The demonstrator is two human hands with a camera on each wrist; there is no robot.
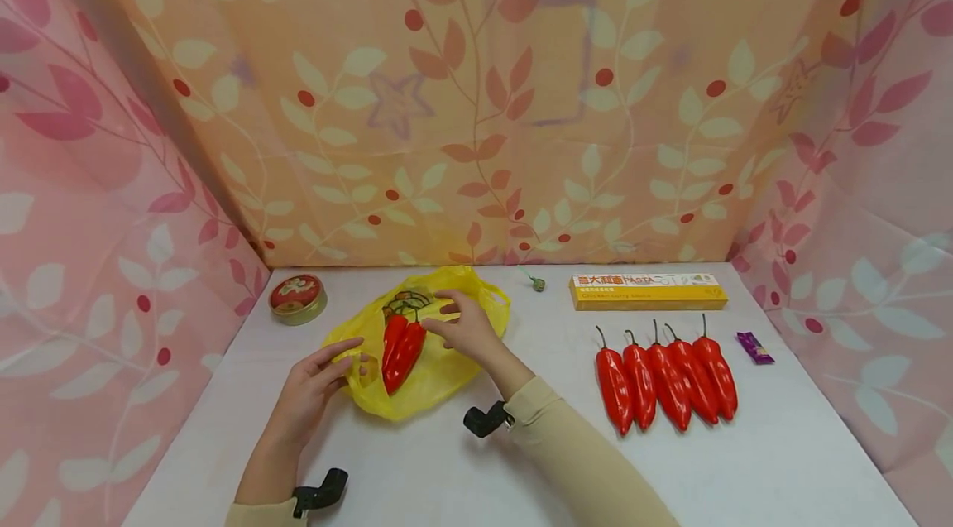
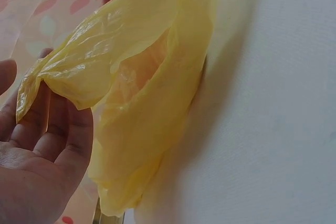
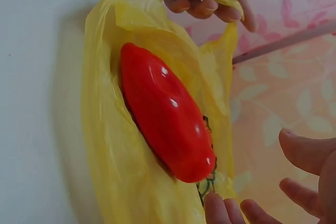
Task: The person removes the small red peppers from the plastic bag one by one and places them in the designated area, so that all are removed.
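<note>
A yellow plastic bag (image 1: 447, 370) lies spread on the table, its mouth toward the left. Two red chili peppers (image 1: 403, 355) rest side by side in it; one pepper (image 3: 167, 113) shows large in the right wrist view. My left hand (image 1: 308, 386) holds the bag's handle at the left edge, fingers hooked through it, as the left wrist view shows with the hand (image 2: 47, 150) under the yellow film. My right hand (image 1: 465, 328) hovers over the bag's right side near the pepper stems, fingers spread and thumb apart, holding nothing.
Several red chili peppers (image 1: 668, 382) stand in a row at the right. Behind them lies a yellow pasta box (image 1: 648, 293), with a small purple packet (image 1: 755, 347) farther right. A round tin (image 1: 298, 299) sits back left; a small green item (image 1: 538, 285) lies at the back.
</note>
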